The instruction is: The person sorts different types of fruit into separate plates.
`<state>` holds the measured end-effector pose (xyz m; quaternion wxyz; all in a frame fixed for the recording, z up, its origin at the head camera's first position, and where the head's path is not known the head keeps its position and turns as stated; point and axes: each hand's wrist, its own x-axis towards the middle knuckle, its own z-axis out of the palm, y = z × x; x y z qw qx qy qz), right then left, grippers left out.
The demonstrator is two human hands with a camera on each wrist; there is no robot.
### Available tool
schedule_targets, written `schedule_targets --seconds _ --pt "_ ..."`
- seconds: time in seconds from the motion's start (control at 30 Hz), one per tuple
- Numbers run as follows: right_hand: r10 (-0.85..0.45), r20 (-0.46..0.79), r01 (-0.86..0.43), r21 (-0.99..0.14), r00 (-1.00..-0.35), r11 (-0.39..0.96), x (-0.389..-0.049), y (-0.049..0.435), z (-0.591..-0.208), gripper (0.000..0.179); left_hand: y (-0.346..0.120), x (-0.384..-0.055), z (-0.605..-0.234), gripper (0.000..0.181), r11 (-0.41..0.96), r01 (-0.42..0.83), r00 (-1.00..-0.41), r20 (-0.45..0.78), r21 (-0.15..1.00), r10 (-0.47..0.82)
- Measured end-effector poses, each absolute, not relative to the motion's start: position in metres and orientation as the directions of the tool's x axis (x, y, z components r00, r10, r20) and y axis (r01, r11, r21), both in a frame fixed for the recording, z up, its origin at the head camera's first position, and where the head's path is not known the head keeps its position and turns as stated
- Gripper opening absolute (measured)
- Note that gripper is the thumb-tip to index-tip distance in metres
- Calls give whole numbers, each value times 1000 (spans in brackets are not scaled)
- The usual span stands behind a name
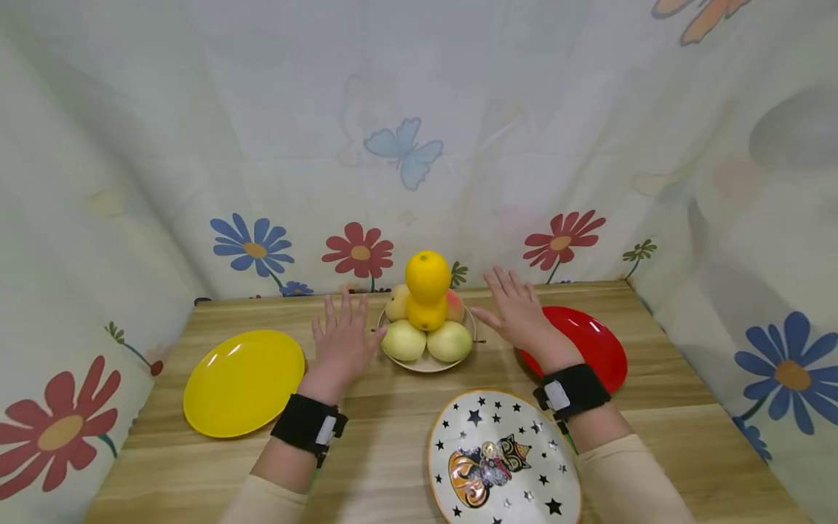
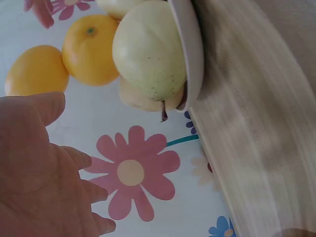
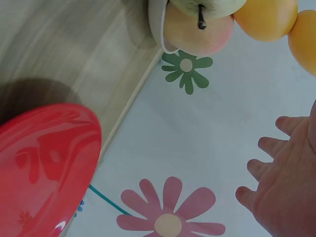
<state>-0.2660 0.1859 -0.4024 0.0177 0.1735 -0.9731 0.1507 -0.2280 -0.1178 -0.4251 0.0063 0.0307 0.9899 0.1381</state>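
A pale shallow bowl [image 1: 428,367] at the back middle of the table holds fruit. Two green-yellow pears [image 1: 404,340] lie at its front, with peaches [image 1: 396,303] behind them. One orange [image 1: 426,316] rests on this fruit, and a second orange [image 1: 428,276] is balanced on top of it. My left hand [image 1: 343,342] is spread just left of the bowl, fingers straight, holding nothing. To the right, my right hand [image 1: 521,316] is spread likewise and empty, raised near the red plate [image 1: 592,342]. Gaps show between both hands and the fruit.
On the left lies a yellow plate [image 1: 245,382]. A white plate [image 1: 468,437] with stars and a cat picture sits at the front, right of middle. A flowered curtain [image 1: 294,167] hangs behind the wooden table [image 1: 380,437] and at both sides.
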Motion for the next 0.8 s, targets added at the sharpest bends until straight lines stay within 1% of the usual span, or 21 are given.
schedule_targets --seconds 0.13,0.23,0.37,0.5,0.6,0.8 --pt "-337 85 -347 -289 -938 892 -252 200 -413 86 -119 -219 -437 75 959 63 -997 -32 277 75" --pt "-348 103 -363 -258 -932 895 -238 209 -422 88 -118 -207 -445 76 956 84 -994 -42 279 100" --pt "-354 92 -365 -223 -931 904 -221 217 -432 88 -112 -195 -454 76 956 102 -992 -49 273 120" --pt "-355 78 -363 -205 -932 909 -208 221 -439 88 -106 -184 -458 77 950 111 -990 -52 292 131" --pt "-357 91 -368 -192 -930 910 -198 221 -445 87 -103 -175 -462 77 944 122 -988 -50 305 144" --pt "-376 99 -388 -175 -921 905 -175 222 -456 85 -96 -158 -473 73 945 132 -985 -66 299 159"
